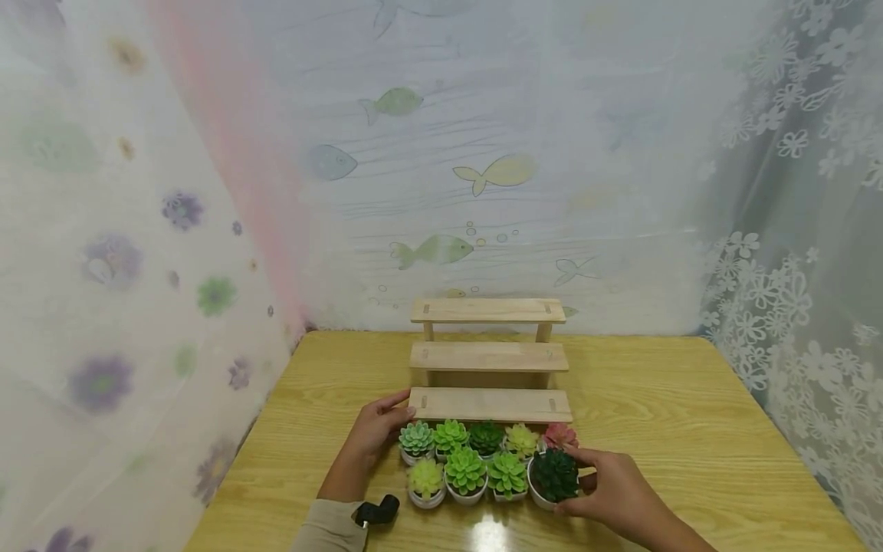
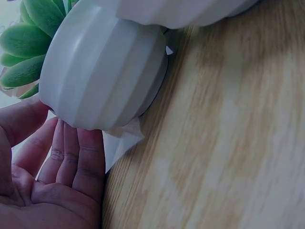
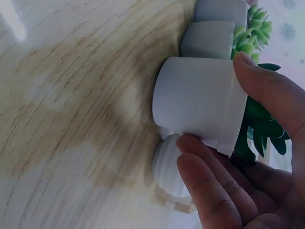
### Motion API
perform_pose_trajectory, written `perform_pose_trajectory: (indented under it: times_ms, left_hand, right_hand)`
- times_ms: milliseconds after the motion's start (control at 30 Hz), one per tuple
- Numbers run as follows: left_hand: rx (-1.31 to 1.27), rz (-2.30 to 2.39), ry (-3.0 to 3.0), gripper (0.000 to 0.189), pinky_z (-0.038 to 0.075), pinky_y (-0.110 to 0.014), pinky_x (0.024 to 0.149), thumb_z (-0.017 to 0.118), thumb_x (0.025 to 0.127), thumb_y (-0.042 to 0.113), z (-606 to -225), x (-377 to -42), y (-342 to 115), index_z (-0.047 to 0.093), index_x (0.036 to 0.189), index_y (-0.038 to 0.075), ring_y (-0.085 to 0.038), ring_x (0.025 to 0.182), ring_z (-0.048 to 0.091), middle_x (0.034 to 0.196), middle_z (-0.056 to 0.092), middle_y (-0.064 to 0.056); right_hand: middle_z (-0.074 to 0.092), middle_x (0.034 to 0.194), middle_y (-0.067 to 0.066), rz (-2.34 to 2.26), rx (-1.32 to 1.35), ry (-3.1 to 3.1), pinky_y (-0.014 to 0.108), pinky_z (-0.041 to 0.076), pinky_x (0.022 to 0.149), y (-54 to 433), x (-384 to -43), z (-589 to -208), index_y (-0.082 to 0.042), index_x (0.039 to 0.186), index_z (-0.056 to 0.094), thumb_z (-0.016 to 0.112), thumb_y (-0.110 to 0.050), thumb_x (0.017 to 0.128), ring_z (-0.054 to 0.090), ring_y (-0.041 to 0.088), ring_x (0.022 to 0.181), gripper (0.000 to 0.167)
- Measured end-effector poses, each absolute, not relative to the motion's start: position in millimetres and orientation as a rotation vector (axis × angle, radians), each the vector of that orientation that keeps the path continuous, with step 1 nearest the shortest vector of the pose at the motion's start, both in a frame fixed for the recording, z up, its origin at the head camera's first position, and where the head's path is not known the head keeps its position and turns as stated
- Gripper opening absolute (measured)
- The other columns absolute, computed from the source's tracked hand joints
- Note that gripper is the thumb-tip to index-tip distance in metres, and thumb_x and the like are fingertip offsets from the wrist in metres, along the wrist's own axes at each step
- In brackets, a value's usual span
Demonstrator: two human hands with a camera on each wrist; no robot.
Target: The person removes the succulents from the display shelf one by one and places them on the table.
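Observation:
My right hand (image 1: 614,491) grips a potted succulent (image 1: 556,475), dark green in a smooth white pot, at the right end of the front row. In the right wrist view, the thumb (image 3: 250,69) lies at the rim with fingers along the pot's opposite side. Whether its base touches the table cannot be told. My left hand (image 1: 375,425) is at the left end of the lowest board of a three-tier wooden shelf (image 1: 490,402), fingers nearly straight. The left wrist view shows its fingertips beside a ribbed white pot (image 2: 105,71), partly hidden behind it.
Several other potted succulents, including a light green one (image 1: 465,469) and a red one (image 1: 560,435), stand in two close rows before the shelf. The wooden table (image 1: 690,429) meets a fish-patterned curtain (image 1: 441,192) behind; flowered curtains hang at both sides.

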State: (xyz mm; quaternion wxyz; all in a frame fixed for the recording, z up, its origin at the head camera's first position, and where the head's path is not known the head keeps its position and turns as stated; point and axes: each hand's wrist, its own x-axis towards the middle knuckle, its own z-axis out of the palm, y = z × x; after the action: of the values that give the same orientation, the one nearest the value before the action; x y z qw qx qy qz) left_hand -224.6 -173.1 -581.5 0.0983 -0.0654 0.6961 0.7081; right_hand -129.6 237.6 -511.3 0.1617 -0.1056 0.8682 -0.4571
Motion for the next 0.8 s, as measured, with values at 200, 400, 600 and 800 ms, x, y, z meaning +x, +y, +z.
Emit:
perform_pose_trajectory:
  times_ms: [200, 400, 600, 800]
  left_hand:
    - [-0.184, 2.109, 2.052, 0.056, 0.056, -0.03, 0.075, 0.074, 0.097, 0.017, -582.3, -224.9, -173.0, 0.056, 0.149, 0.005, -0.014, 0.085, 0.073, 0.097, 0.078, -0.005]
    - [-0.198, 2.101, 2.064, 0.056, 0.056, -0.03, 0.075, 0.075, 0.096, 0.017, -583.3, -224.3, -173.5, 0.057, 0.148, 0.006, -0.014, 0.085, 0.073, 0.098, 0.078, -0.005]
    - [-0.186, 2.097, 2.076, 0.056, 0.055, -0.03, 0.074, 0.074, 0.097, 0.017, -584.0, -224.6, -173.9, 0.057, 0.149, 0.006, -0.013, 0.084, 0.073, 0.094, 0.078, -0.003]
    - [-0.193, 2.095, 2.076, 0.056, 0.055, -0.029, 0.073, 0.075, 0.096, 0.018, -583.6, -225.2, -173.0, 0.057, 0.149, 0.007, -0.012, 0.084, 0.073, 0.096, 0.079, -0.004]
  right_hand:
    - [0.063, 0.132, 0.034, -1.301, -0.302, 2.482, 0.035, 0.063, 0.069, 238.9, -130.0, -512.9, 0.008, 0.142, 0.057, 0.098, -0.038, 0.067, 0.078, 0.022, 0.085, 0.098]
    - [0.062, 0.133, 0.035, -1.29, -0.324, 2.489, 0.034, 0.063, 0.07, 239.3, -128.4, -512.2, 0.007, 0.14, 0.059, 0.097, -0.036, 0.069, 0.078, 0.023, 0.088, 0.091]
    - [0.061, 0.135, 0.034, -1.249, -0.339, 2.532, 0.033, 0.062, 0.071, 238.6, -126.9, -504.8, 0.002, 0.136, 0.063, 0.097, -0.038, 0.069, 0.077, 0.025, 0.09, 0.086]
    - [0.061, 0.137, 0.032, -1.178, -0.381, 2.583, 0.031, 0.062, 0.071, 240.1, -127.6, -500.0, -0.001, 0.137, 0.064, 0.096, -0.039, 0.071, 0.077, 0.022, 0.09, 0.083]
